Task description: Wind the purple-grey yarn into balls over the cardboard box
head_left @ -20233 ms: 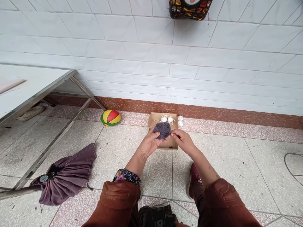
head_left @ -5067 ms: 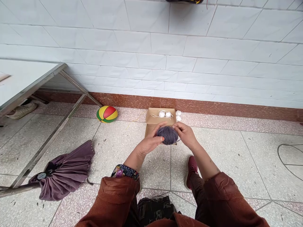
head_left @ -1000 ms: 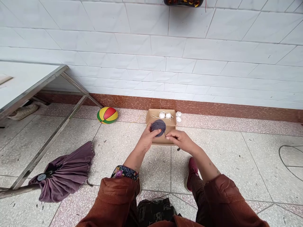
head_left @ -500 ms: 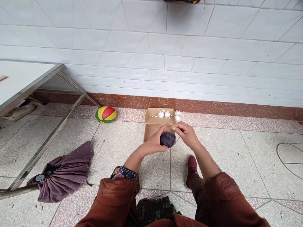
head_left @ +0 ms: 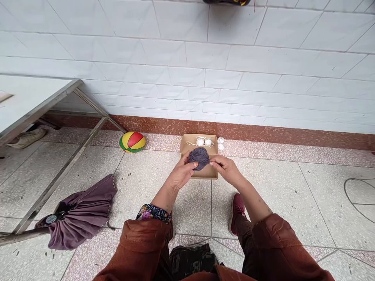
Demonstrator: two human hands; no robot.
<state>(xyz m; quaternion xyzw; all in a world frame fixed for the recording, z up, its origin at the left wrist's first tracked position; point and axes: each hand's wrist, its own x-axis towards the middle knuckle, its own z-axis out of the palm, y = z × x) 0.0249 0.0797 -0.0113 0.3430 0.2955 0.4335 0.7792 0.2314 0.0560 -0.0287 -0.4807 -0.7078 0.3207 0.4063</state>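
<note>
The left hand (head_left: 181,171) is half curled and has hold of a dark grey-purple yarn ball (head_left: 199,158), with the thumb lying on its near side. The right hand (head_left: 227,168) has its thumb and forefinger pinched together at the right edge of this ball, on a yarn strand (head_left: 209,162) which is hardly visible. The yarn ball is held above an open cardboard box (head_left: 205,174) and hides a part of it. In the far part of the box lie two small white balls (head_left: 200,141) with pale string (head_left: 191,143); two more white ones (head_left: 220,143) are just beside it, to the right.
</note>
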